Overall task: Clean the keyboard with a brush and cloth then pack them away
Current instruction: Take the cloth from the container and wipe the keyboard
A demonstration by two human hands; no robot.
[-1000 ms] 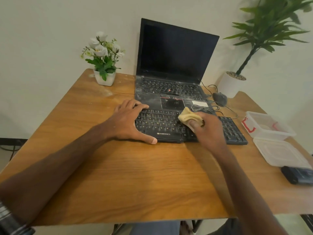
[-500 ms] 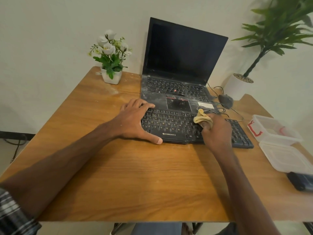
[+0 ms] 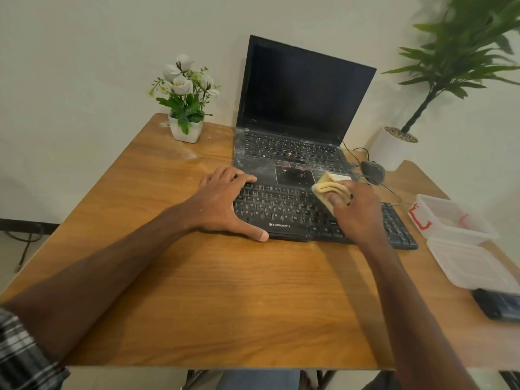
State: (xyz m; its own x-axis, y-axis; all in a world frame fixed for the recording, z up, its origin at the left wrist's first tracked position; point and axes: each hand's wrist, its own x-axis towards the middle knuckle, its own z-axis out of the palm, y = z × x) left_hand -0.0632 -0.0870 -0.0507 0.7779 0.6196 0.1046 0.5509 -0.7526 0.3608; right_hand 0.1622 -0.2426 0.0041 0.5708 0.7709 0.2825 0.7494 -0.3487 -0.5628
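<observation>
Yellow cloth (image 3: 327, 190): bunched in the curled fingers of the right hand (image 3: 357, 209). Presses it onto the right-centre keys of the keyboard (image 3: 284, 212), on the surface (image 3: 225, 291) just near of the laptop (image 3: 295, 108). Rests the left hand (image 3: 222, 204) flat on the keyboard's left end, fingers spread and straight, probably to steady it against the wipe. Clear container (image 3: 450, 218) open at far right, no contents discernible. Lid (image 3: 472, 266) just near of it, likely awaiting packing. No brush visible.
</observation>
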